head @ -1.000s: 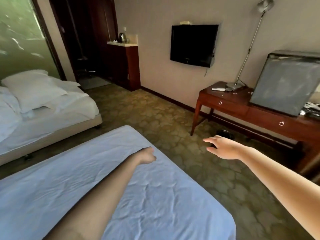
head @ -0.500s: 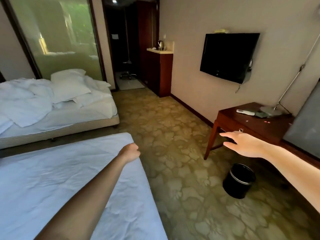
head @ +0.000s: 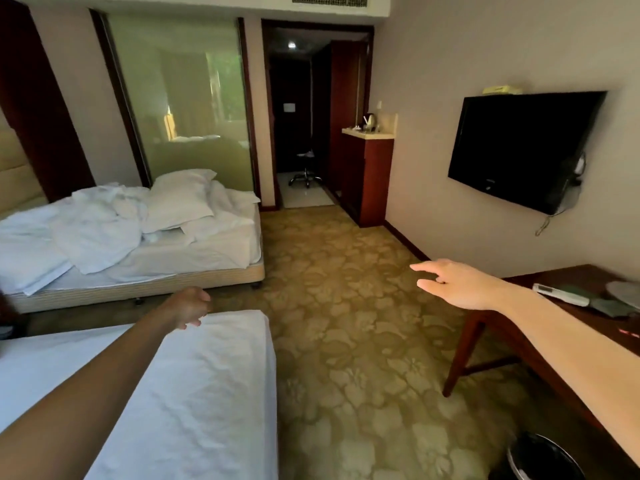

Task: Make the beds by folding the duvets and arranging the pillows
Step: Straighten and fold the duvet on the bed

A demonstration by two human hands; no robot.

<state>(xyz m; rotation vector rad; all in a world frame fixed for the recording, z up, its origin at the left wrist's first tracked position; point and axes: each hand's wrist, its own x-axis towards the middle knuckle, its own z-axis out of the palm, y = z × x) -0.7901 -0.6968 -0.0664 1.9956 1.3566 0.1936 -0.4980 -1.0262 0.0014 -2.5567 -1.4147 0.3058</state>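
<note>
The near bed (head: 207,393) at lower left carries only a smooth white sheet. My left hand (head: 188,306) hovers over its far corner, fingers loosely curled, holding nothing. My right hand (head: 457,284) is stretched out over the carpet with fingers spread, empty. Across a gap stands the far bed (head: 194,258), unmade: a crumpled white duvet (head: 93,230) is heaped on it, a white pillow (head: 180,200) lies on top, and a second pillow (head: 228,199) sits behind it near the foot end.
A wooden desk (head: 519,341) with a remote (head: 561,294) stands at right, a black bin (head: 543,459) below it. A wall TV (head: 519,147) hangs above. Patterned carpet (head: 346,323) runs between beds and desk toward a dark doorway (head: 301,133) and cabinet (head: 370,174).
The view has swung left and up, bringing the far bed and doorway into sight. Both hands stay raised and empty; the near bed has slid to the lower left.
</note>
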